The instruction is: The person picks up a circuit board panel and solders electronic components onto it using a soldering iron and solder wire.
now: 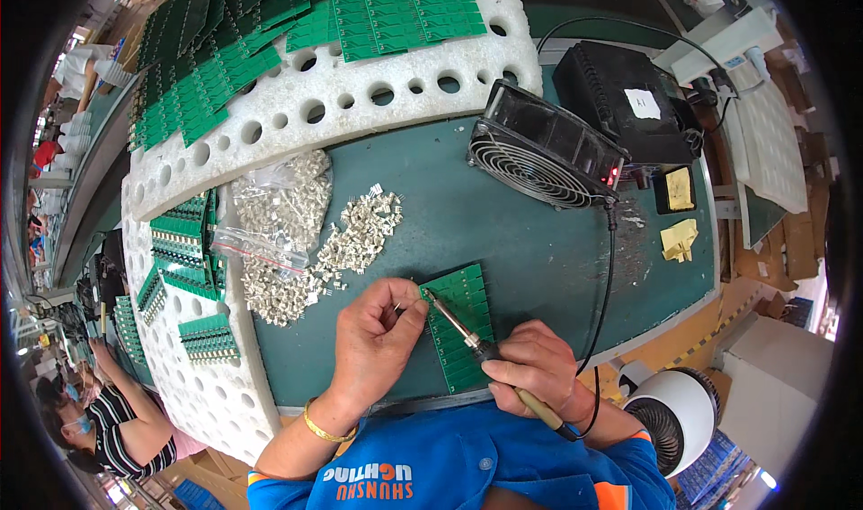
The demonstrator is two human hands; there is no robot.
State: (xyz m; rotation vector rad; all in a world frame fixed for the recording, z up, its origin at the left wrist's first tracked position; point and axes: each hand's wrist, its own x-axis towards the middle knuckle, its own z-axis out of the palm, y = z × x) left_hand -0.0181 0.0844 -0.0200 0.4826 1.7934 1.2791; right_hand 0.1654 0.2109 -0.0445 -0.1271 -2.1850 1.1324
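Observation:
My right hand (537,366) is closed around the handle of a soldering iron (460,328). The iron's tip meets the upper left corner of a green circuit board (460,317), which lies flat on the dark green mat. At that same corner my left hand (382,330) is pinched, its fingertips close to the tip. A short bit of thin silvery solder wire (398,308) shows between its fingers; the rest is hidden. Small white connectors (367,227) lie in a loose heap beyond my left hand, beside a clear plastic bag (283,200) full of them.
Green circuit boards (404,11) cover a white foam rack (360,105) at the back; assembled boards (184,240) sit on foam at left. A black fan (544,155), a black box (598,96) and yellow sponges (679,238) stand right. A person (126,420) sits far left.

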